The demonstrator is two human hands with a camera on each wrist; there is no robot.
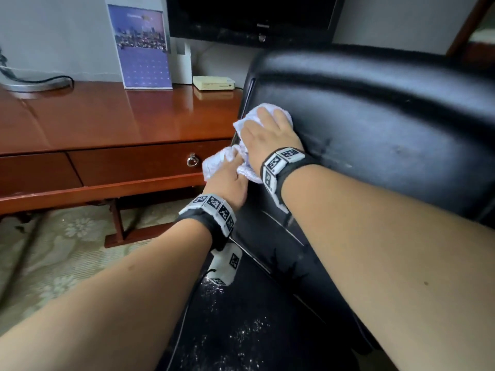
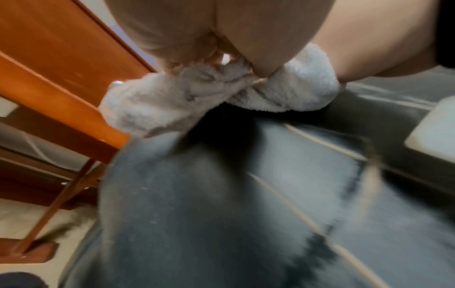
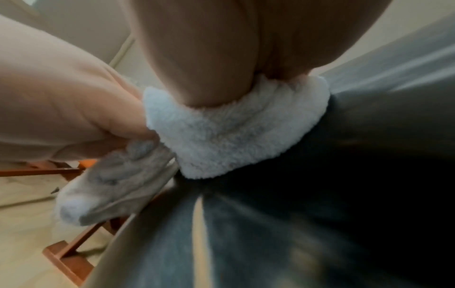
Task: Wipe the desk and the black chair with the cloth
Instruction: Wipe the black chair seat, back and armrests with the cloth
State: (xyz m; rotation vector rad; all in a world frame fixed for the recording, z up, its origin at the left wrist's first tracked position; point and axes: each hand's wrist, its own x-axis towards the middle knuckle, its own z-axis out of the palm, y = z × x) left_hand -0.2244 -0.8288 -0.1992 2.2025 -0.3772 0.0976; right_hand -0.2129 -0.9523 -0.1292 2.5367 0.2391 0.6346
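The black leather chair (image 1: pixel 375 116) fills the right side, with its back facing me. A white fluffy cloth (image 1: pixel 241 124) lies against the left edge of the chair back. My right hand (image 1: pixel 267 132) lies flat over the cloth's upper part and presses it onto the leather. My left hand (image 1: pixel 227 175) grips the cloth's lower end just below. The left wrist view shows the left hand's (image 2: pixel 184 29) fingers curled into the cloth (image 2: pixel 160 101) above the chair (image 2: pixel 221 194). In the right wrist view my right hand (image 3: pixel 221 48) bears on the cloth (image 3: pixel 234 136). The glossy wooden desk (image 1: pixel 107 116) stands to the left.
On the desk's back edge stand a purple calendar (image 1: pixel 142 46), a cream box (image 1: pixel 213 83) and a lamp base (image 1: pixel 26 84). A dark screen (image 1: pixel 251 17) hangs above. A drawer's ring pull (image 1: pixel 192 159) is close to my left hand. Patterned carpet (image 1: pixel 53 250) lies below. White specks dot the chair seat (image 1: pixel 227 330).
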